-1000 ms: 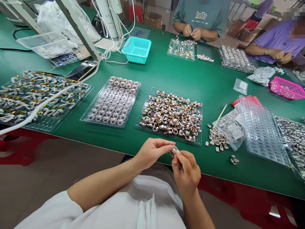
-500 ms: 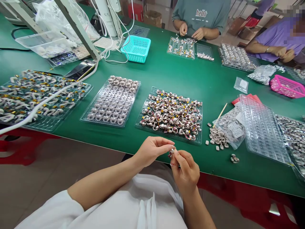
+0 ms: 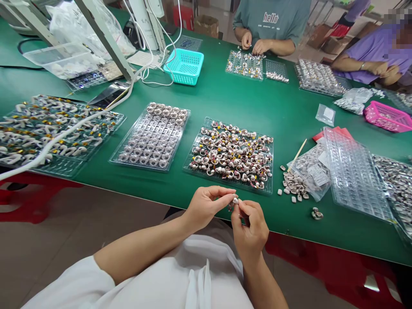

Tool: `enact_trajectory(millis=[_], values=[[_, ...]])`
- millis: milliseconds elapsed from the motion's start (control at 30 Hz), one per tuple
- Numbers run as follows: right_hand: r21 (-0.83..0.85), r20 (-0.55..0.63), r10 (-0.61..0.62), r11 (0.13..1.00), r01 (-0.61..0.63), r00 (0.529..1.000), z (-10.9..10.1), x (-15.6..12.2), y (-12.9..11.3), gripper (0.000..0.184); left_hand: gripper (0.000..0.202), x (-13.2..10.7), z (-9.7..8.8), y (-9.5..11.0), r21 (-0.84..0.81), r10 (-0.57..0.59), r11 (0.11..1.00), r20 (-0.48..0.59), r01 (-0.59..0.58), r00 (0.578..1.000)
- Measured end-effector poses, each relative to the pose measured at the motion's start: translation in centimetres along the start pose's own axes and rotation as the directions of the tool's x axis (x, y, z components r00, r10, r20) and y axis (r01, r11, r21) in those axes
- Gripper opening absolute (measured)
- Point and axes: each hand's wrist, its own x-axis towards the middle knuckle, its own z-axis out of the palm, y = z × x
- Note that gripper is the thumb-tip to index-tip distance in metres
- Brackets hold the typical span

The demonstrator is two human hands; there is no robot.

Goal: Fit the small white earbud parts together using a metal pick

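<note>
My left hand and my right hand meet over the near edge of the green table, both pinched on one small silvery earpiece part with a bit of red wire. Just beyond them lies a clear tray heaped with several similar wired parts. Left of it a second clear tray holds round pale parts set in rows. A loose part lies on the table to the right of my hands.
A small pile of white caps, a wooden stick and stacked clear trays sit at right. A long tray of white hooked parts lies at left. Teal basket, pink basket. Two other people work across the table.
My hands have stayed at the table edge, the fingers shifting slightly on the small part. The person opposite has moved their hands apart and back over their tray.
</note>
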Motion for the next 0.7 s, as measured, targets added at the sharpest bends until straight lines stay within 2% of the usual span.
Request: enact_trajectory(millis=[133,333,500,700], values=[[0.006,-0.021,0.012,1.000,-0.012,1.000,0.17,-0.01,-0.03,0.017,0.027,-0.15,0.16,-0.21,0.003,0.024,1.000,-0.006,-0.024,1.000],[-0.011,-0.025,0.013,1.000,-0.014,1.000,0.33,0.03,0.02,0.017,0.026,-0.26,0.23,-0.23,0.134,0.112,0.985,-0.026,-0.108,0.993],[0.008,-0.030,0.022,1.000,-0.021,0.999,0.16,0.10,0.11,0.017,0.024,-0.23,0.03,0.04,0.195,0.149,0.969,0.033,-0.153,0.988],[0.110,0.004,0.144,0.984,-0.143,0.990,-0.11,0.14,0.14,0.013,0.019,-0.04,-0.53,0.23,0.132,0.172,0.974,0.113,-0.187,0.978]])
